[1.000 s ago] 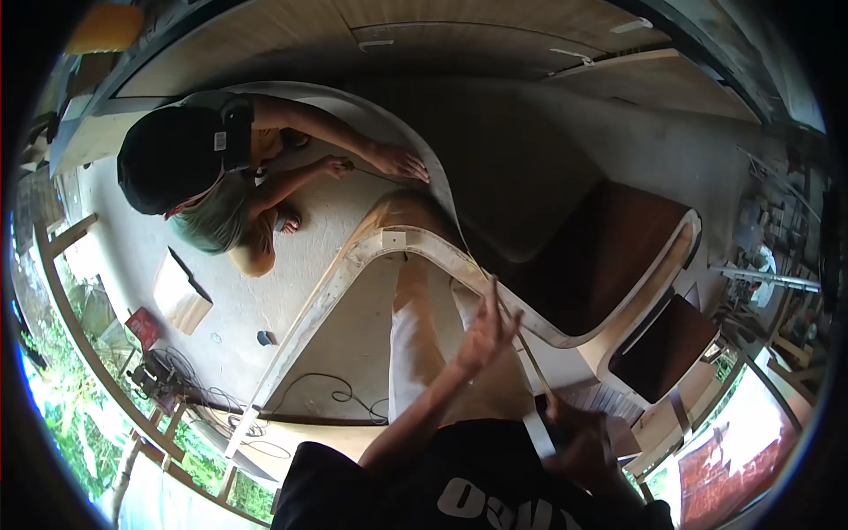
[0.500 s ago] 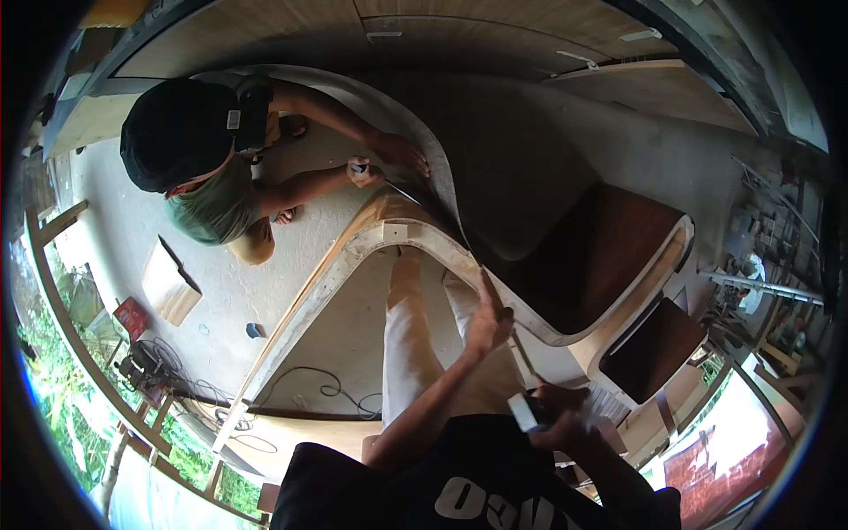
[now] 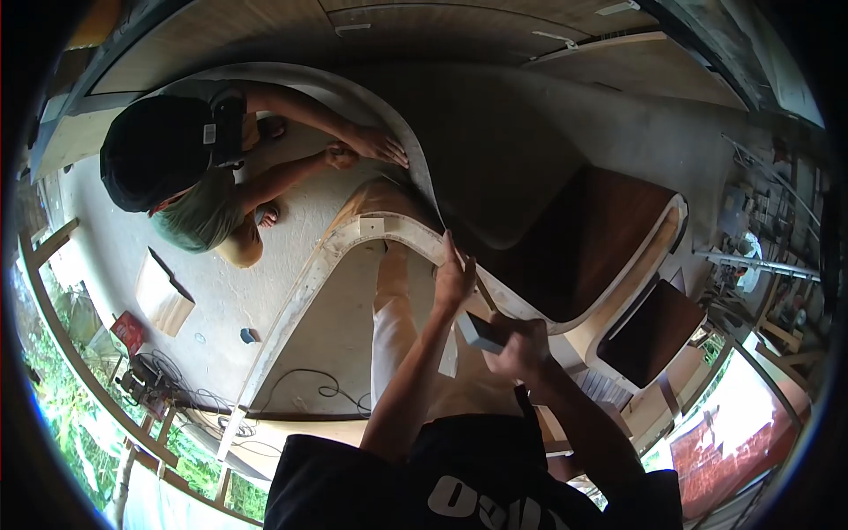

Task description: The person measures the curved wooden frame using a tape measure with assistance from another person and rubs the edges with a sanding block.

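Note:
My left hand (image 3: 454, 281) is closed at the rim of a curved wooden frame (image 3: 389, 224), one finger stretched up along it. That finger is at the spot where a thin bendable sheet (image 3: 419, 159) meets the frame. My right hand (image 3: 521, 349) grips a pale grey rectangular block (image 3: 481, 334) just below the rim. A thin light-brown stick (image 3: 485, 296) runs between my two hands; I cannot tell whether it joins the block. Across the frame, another person's hand (image 3: 382, 146) presses flat on the sheet, and their other hand (image 3: 340, 155) is closed close to the frame's bend.
The other person (image 3: 199, 212) squats at the left. A dark-brown surface (image 3: 592, 243) curves away on the right. A cable (image 3: 322, 386) lies on the floor within the frame's bend. A wooden board (image 3: 165, 293) and a machine (image 3: 146, 380) stand lower left. Metal rails (image 3: 760, 264) are far right.
My right hand has swung up and left with the block, closer to my left hand and the rim. The view has shifted slightly. The other person's closed hand has moved back from the frame.

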Action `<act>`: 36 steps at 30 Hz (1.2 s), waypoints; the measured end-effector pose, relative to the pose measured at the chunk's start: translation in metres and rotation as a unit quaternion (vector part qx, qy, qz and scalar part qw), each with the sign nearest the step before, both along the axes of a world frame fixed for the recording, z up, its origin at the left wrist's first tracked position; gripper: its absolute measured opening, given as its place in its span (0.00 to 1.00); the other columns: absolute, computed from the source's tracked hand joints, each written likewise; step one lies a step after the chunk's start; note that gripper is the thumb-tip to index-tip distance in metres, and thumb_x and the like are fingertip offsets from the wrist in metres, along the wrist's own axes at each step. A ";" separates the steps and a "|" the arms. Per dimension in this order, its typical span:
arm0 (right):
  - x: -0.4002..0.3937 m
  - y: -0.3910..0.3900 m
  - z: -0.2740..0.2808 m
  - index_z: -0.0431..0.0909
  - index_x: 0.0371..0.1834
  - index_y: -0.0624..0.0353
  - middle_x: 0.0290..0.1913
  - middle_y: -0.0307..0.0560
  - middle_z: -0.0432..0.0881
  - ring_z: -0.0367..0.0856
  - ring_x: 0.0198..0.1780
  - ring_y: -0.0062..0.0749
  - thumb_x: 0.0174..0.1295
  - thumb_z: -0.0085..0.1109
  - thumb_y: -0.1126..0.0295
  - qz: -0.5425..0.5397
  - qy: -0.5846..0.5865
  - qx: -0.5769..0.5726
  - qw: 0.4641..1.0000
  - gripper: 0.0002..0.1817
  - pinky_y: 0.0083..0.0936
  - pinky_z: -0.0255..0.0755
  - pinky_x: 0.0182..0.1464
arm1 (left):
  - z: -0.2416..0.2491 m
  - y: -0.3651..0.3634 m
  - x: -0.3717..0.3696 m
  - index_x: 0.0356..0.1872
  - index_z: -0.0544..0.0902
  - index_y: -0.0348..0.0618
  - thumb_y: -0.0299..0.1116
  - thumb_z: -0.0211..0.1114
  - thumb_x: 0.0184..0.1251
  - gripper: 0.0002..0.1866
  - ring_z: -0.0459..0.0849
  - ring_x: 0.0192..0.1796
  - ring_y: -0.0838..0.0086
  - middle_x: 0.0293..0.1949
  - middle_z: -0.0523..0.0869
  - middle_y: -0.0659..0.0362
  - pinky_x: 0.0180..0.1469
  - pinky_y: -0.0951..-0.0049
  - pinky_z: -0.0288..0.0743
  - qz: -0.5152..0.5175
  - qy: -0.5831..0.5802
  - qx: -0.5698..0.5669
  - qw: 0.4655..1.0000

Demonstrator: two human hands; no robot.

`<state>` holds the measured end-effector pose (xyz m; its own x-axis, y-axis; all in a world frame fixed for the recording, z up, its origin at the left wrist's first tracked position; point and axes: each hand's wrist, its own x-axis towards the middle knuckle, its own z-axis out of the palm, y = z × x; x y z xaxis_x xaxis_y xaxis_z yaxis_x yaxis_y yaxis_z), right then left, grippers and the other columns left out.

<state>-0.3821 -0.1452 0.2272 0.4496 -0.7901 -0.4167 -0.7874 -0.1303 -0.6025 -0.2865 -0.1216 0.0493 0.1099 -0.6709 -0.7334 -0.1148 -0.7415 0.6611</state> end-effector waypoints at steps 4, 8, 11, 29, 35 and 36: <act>0.014 -0.012 -0.051 0.76 0.19 0.57 0.17 0.49 0.78 0.79 0.19 0.44 0.42 0.63 0.70 0.006 0.016 -0.032 0.999 0.06 0.32 0.74 0.22 | -0.018 0.026 0.002 0.69 0.41 0.51 0.27 0.57 0.61 0.40 0.77 0.51 0.67 0.64 0.61 0.43 0.44 0.76 0.75 0.048 0.010 -0.120 0.992; 0.014 -0.010 -0.068 0.78 0.24 0.57 0.16 0.49 0.78 0.78 0.19 0.46 0.45 0.62 0.63 -0.001 0.068 -0.030 0.997 0.10 0.35 0.74 0.23 | -0.028 0.031 0.019 0.69 0.40 0.52 0.24 0.59 0.59 0.43 0.76 0.50 0.68 0.58 0.68 0.50 0.47 0.74 0.73 0.181 0.216 -0.081 0.956; 0.002 -0.007 -0.039 0.77 0.25 0.60 0.16 0.50 0.77 0.77 0.17 0.45 0.50 0.61 0.61 0.034 0.097 -0.022 0.994 0.12 0.34 0.73 0.21 | -0.059 0.047 0.017 0.68 0.34 0.42 0.36 0.59 0.62 0.45 0.79 0.50 0.54 0.65 0.62 0.42 0.49 0.67 0.72 -0.009 -0.019 -0.140 0.990; -0.032 0.007 0.121 0.76 0.30 0.59 0.24 0.42 0.80 0.80 0.22 0.32 0.35 0.67 0.66 -0.078 -0.098 0.057 0.990 0.17 0.26 0.76 0.28 | 0.059 0.039 -0.031 0.67 0.38 0.33 0.21 0.49 0.61 0.37 0.64 0.63 0.49 0.66 0.54 0.38 0.62 0.61 0.62 0.062 0.123 -0.114 0.984; -0.039 0.020 0.077 0.72 0.23 0.55 0.20 0.41 0.76 0.78 0.19 0.33 0.39 0.62 0.68 0.043 -0.027 -0.037 0.998 0.10 0.25 0.76 0.24 | 0.008 0.041 -0.034 0.67 0.32 0.33 0.19 0.49 0.58 0.41 0.51 0.70 0.48 0.68 0.48 0.35 0.68 0.64 0.49 0.040 0.097 -0.157 0.982; -0.041 0.030 0.064 0.72 0.23 0.54 0.20 0.41 0.76 0.77 0.18 0.33 0.40 0.62 0.68 0.096 -0.004 -0.093 0.991 0.09 0.25 0.76 0.24 | 0.001 0.043 -0.031 0.66 0.32 0.33 0.19 0.49 0.58 0.41 0.50 0.70 0.48 0.68 0.47 0.35 0.68 0.64 0.50 0.048 0.109 -0.151 0.981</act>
